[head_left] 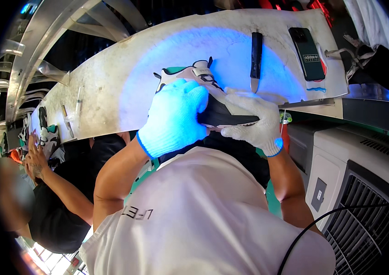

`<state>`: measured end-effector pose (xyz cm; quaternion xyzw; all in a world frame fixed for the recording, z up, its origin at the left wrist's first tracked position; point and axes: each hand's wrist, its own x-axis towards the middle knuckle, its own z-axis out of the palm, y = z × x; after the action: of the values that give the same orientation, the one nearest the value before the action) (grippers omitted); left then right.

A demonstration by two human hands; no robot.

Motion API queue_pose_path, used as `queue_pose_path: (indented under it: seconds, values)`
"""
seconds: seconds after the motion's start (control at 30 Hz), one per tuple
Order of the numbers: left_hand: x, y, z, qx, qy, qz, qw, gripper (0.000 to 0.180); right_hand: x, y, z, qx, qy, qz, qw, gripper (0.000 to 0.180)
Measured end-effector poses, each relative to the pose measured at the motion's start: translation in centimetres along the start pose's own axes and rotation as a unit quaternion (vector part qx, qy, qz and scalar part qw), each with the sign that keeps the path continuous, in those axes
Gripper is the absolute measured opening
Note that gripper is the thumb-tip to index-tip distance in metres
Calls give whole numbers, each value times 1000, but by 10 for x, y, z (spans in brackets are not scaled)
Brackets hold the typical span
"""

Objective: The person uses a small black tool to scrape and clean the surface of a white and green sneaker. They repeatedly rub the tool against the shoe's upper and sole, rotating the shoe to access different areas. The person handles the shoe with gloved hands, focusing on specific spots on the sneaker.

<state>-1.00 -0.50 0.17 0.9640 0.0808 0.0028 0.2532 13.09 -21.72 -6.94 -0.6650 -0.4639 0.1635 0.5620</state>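
Observation:
A sneaker [224,112] in white, black and teal is held at the near edge of the workbench, its toe to the right and its teal-lined collar to the far left. My left hand [176,117], in a white knit glove lit bright blue, closes over the side of the shoe near the heel and midfoot. Round the toe wraps my right hand [252,117], gloved the same way, with its thumb low by the sole. Both hands grip the shoe. The gloves hide much of its heel, side and toe.
On the pale bench [100,82] lie a black-handled knife [256,59], a dark phone [306,52] and a slim tool [67,121]. At left, a co-worker's hand [36,158] is near another sneaker [50,137]. A grey vented machine [364,169] stands at right.

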Motion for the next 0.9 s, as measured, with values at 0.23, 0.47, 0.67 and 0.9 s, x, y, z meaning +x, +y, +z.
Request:
queue_pose_path:
  seconds: [0.23,0.47,0.67,0.9]
  values:
    - [11,1,-7,-45,-24,-49,997,50,5,0,-6,-32,-22,-13,999,80]
    - [23,-7,-18,-81,-56,-6,995,53,45,-41,-20,-38,-127,186,974,69]
    - [23,-12,-13,-56,-60,34,996,53,63,-36,-1,-86,-133,184,970,49]
    - [7,-95,-32,-662,57,-114,738,57,33,-36,18,-198,138,67,968,31]
